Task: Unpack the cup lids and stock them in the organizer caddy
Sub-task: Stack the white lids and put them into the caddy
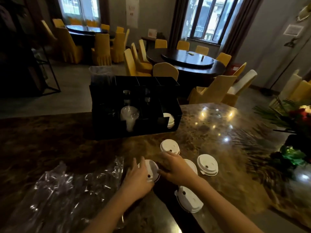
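While we work left to right: far left on the counter lies the crumpled clear plastic wrapper point(64, 187), empty by the look of it, lids already out. Next, our left hand point(137, 180) has fingers spread and curled round the rim of a white lid point(151, 169), grasping it. Our right hand point(175, 167) lies flat just beside it, fingers loosely spread and touching that lid's right edge; whether it grips anything we can't tell. Another lid point(191, 165) is partly under that hand. More loose lids sit around: one far of the hands point(169, 146), one to the right point(207, 164), and a small nested stack near us point(189, 200).

We judge these lids v. light, thin and slightly flexy, prob. paper or plastic. They shouldn't break but can dent, so pinch at the rim w/ light pressure, or nest several first.

The black organizer caddy point(134, 133) stands at the far side, w/ white lids already in its right front slot point(169, 120) and clear cups in the middle.

The marble-like counter point(218, 132) is glossy, likely slick, so lids may slide. Room beyond is dim: round tables, yellow-covered chairs.
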A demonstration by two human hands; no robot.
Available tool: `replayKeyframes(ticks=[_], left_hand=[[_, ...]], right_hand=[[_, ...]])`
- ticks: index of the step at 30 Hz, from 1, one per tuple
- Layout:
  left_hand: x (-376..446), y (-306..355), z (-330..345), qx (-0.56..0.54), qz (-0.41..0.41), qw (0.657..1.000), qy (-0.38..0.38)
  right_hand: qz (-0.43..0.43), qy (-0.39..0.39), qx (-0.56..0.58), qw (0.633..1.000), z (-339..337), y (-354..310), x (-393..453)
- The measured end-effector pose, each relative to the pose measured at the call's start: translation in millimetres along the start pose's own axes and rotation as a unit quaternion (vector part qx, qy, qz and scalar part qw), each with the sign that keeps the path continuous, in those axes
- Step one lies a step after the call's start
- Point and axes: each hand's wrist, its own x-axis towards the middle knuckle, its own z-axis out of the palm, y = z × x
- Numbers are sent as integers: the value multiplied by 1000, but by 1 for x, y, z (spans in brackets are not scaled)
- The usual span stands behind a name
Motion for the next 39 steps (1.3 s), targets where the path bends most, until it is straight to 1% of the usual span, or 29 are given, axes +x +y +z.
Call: replayKeyframes(ticks=[3,5,8,12,16,21,24,27,30,39], left_hand=[[14,-18,11,1,11,1000,22],[20,-29,15,-26,26,999,31],[25,-37,15,-49,27,997,55],[34,-44,14,-42,14,996,82],[42,-40,14,-71,30,992,99],[66,-14,7,-66,71,987,132],[87,8,2,-61,93,983,143],[108,26,0,-70,102,982,139],[129,37,2,-66,104,984,127],[161,33,15,-85,111,986,90]], right_hand=[[-25,-43,-1,999,12,15,8],[-25,-65,9,998,21,22,12],[-41,-77,24,996,30,30,16],[-57,-53,44,996,35,39,18],[-61,-30,62,996,28,47,18],[-47,17,72,996,0,66,24],[-37,32,70,996,-20,81,32],[-27,42,80,996,-36,97,43],[-12,36,79,996,-42,111,52],[11,-1,99,995,-25,139,64]])
